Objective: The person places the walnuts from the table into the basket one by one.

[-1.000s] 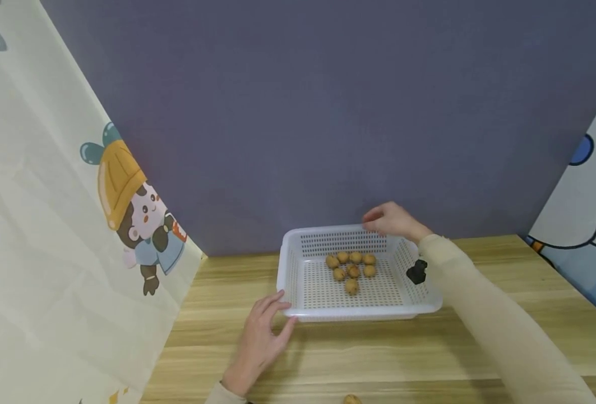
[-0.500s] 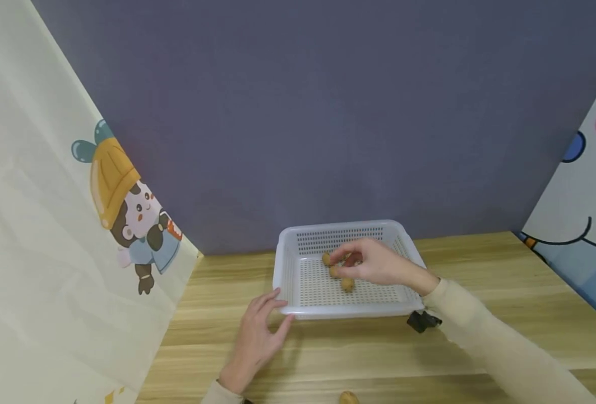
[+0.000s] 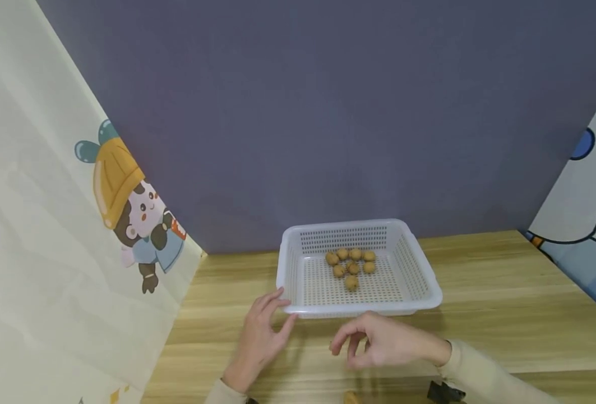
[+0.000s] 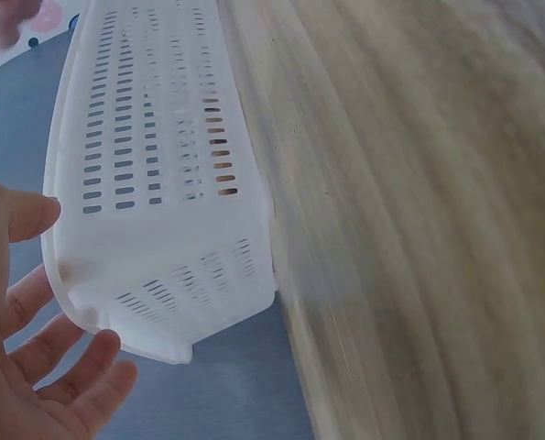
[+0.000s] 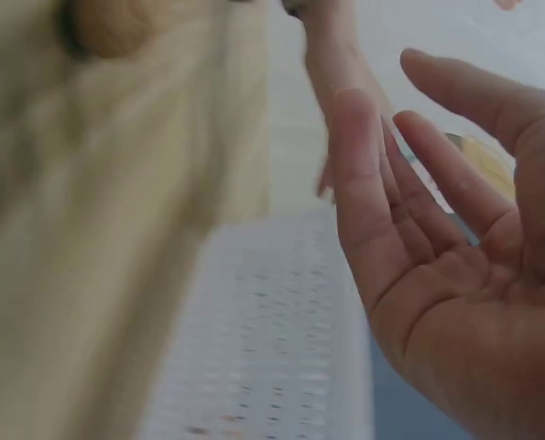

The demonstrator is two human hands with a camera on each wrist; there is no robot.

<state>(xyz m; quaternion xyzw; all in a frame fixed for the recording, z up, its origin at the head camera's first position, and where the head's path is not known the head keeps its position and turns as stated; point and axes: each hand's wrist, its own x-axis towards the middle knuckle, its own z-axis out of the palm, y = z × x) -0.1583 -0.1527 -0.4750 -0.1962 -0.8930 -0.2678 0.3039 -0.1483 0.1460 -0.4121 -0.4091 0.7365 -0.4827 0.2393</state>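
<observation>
A white perforated plastic basket (image 3: 419,269) stands on the wooden table, with several brown walnuts (image 3: 351,283) on its floor. At its near left corner, my left hand (image 3: 258,339) touches the rim, thumb and fingers spread to either side of the corner; the left wrist view shows relaxed fingers (image 4: 89,367) there. My right hand (image 3: 386,339) hovers over the table just in front of the basket, fingers loosely bent and holding nothing. Below it, a single walnut (image 3: 350,398) lies at the bottom edge of the head view, partly cut off; the right wrist view shows this walnut (image 5: 116,26) blurred.
A dark grey wall panel (image 3: 298,123) rises directly behind the basket. Printed cartoon sheets flank the table, one on the left (image 3: 40,224) and one on the right (image 3: 585,213). Wooden tabletop (image 3: 489,280) extends to the right of the basket.
My right hand has gone from the basket's back rim, over the walnuts inside, to the table in front of the basket. My left hand stays at the corner; the walnuts look unmoved.
</observation>
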